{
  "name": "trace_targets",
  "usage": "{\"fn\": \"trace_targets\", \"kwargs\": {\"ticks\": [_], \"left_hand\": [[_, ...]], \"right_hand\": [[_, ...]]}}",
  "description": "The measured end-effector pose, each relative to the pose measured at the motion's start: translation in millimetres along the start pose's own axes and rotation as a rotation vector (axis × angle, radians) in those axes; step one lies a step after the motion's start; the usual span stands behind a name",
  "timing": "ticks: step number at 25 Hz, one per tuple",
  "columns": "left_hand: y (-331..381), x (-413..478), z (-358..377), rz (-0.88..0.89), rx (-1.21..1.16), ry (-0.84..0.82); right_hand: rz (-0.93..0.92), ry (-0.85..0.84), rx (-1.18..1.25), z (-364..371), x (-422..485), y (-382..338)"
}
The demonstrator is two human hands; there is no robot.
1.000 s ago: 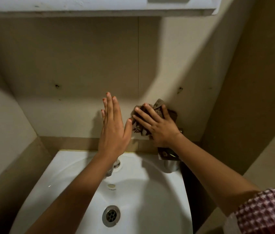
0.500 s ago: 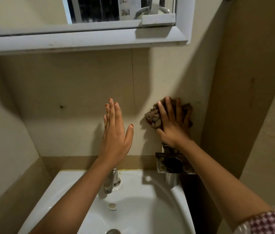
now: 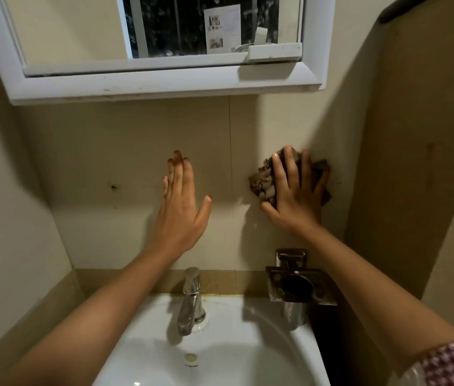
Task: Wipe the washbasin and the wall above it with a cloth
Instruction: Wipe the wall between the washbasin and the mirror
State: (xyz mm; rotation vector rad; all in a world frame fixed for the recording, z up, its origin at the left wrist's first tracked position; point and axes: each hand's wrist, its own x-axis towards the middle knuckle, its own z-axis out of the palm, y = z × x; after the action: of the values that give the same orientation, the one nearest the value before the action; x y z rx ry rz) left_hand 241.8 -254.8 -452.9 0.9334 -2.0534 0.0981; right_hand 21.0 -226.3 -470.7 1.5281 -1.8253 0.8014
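A brown patterned cloth [image 3: 262,182] is bunched against the beige wall [image 3: 108,151] near the right corner, above the washbasin. My right hand [image 3: 294,190] presses it flat to the wall with straight, spread fingers. My left hand [image 3: 182,201] is held up with straight fingers close to the wall, left of the tile seam; whether it touches is unclear. The white washbasin [image 3: 248,344] sits below, with a chrome tap [image 3: 191,300] at its back rim.
A white-framed mirror cabinet [image 3: 164,79] hangs above the wiped area. A metal holder with a cup [image 3: 297,288] is fixed to the wall under my right hand. A side wall [image 3: 415,162] juts out on the right, another [image 3: 3,218] on the left.
My right hand has slid the cloth rightward and up the wall toward the corner. The view has tilted up, bringing the mirror cabinet into sight. My left hand has stayed put.
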Motion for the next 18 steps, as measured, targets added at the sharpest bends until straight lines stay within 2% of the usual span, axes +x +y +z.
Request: {"fn": "trace_targets", "kwargs": {"ticks": [4,9,13,18], "left_hand": [[-17,12,-16,0.001,0.015,0.033],[-57,15,-43,-0.05,0.032,0.096],[-96,10,-63,-0.112,0.043,0.144],[-141,2,-82,-0.145,0.042,0.164]], "right_hand": [[-0.027,0.121,-0.079,-19,46,-26],[-0.156,0.141,-0.118,-6,66,-77],[-0.151,0.073,-0.048,-2,81,-128],[-0.257,0.02,-0.115,7,97,-201]]}}
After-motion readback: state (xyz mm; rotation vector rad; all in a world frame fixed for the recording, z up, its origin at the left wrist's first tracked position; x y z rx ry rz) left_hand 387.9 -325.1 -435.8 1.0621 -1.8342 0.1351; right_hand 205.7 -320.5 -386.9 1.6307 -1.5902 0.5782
